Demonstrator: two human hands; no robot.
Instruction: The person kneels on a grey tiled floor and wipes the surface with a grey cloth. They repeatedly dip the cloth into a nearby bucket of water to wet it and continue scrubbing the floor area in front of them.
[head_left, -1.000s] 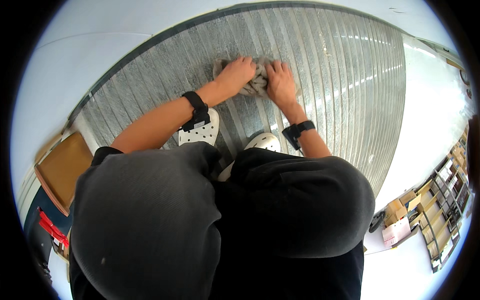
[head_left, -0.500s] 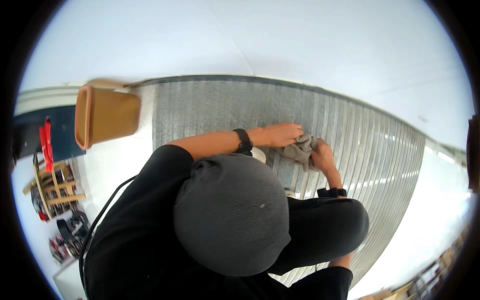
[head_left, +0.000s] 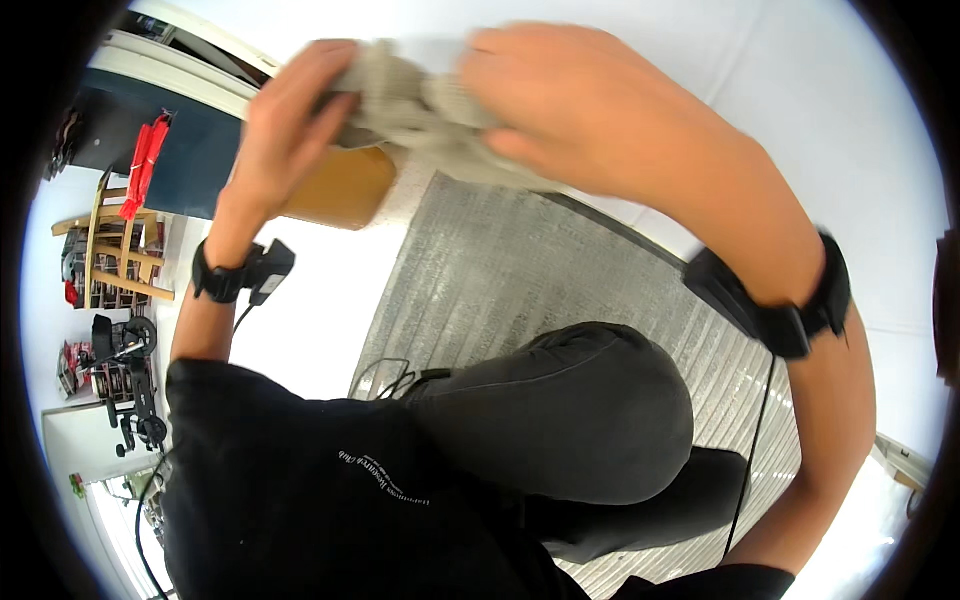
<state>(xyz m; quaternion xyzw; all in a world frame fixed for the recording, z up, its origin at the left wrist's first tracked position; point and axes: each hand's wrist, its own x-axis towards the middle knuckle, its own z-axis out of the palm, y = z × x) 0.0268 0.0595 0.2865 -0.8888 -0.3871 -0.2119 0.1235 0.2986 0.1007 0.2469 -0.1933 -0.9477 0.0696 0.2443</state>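
Held up close to the camera, high in the view: a crumpled grey cloth (head_left: 420, 105), bunched between both hands. Left hand (head_left: 290, 130) curled around the cloth's left end, fingers closed over it; right hand (head_left: 580, 100) clamped on the right end, knuckles toward the lens. Blurred by motion (fingertips hard to make out, folds of the cloth unclear). Black wristbands on both forearms, left band (head_left: 225, 280) carrying a small black clip with a thin cable. Below, a grey ribbed rug (head_left: 480, 270) on a pale floor, partly hidden by a bent knee in dark trousers (head_left: 570, 410) and a black shirt (head_left: 330, 490). Behind the cloth, a tan box-like object (head_left: 345, 190), mostly covered. Far left, a wooden rack (head_left: 110, 250) and red item (head_left: 145, 165), small and distorted at the rim.
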